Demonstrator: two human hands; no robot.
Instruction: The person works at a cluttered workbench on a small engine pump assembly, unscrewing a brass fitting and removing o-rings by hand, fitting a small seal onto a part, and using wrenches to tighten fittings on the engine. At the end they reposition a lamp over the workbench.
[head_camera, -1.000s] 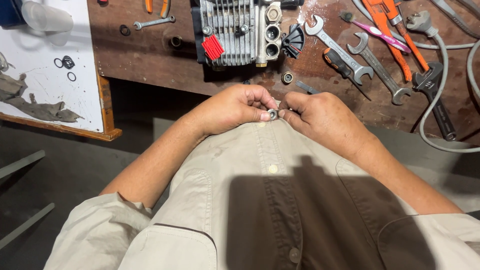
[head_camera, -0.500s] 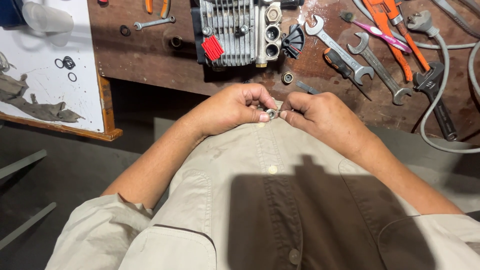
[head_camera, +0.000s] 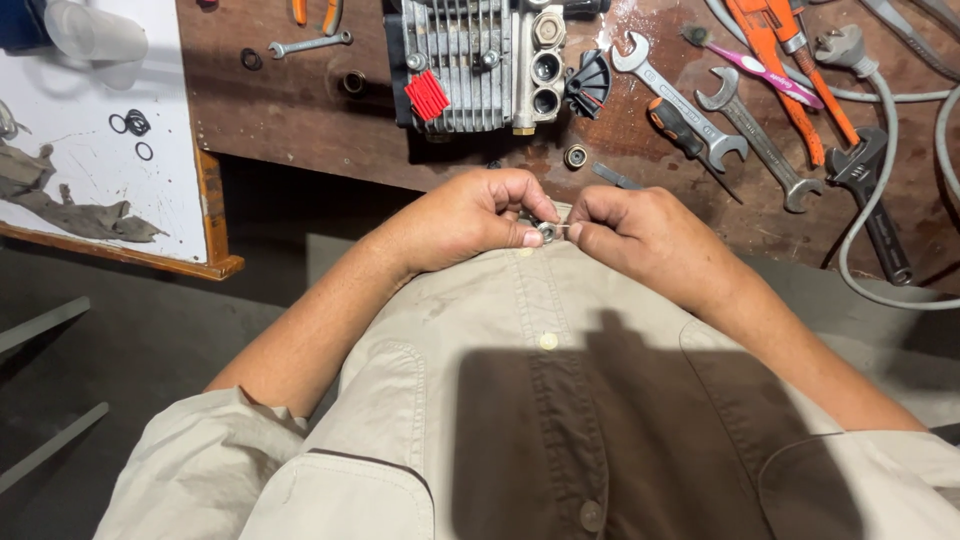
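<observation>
Got my left hand (head_camera: 470, 215) pinching a small round metal fitting (head_camera: 546, 233) between thumb and fingertips, right at my chest, just off the near edge of the workbench (head_camera: 300, 110). My right hand (head_camera: 630, 235) has its fingers narrowed on a thin pin-like bit touching the fitting's right side. Open end faces up at me; its long axis I can't really tell, too small. Finned pump block (head_camera: 480, 60) and 2 wrenches (head_camera: 720, 115) sit up on the bench.

A red ribbed tag (head_camera: 428, 96) sits on the finned metal pump (head_camera: 480, 60).
</observation>
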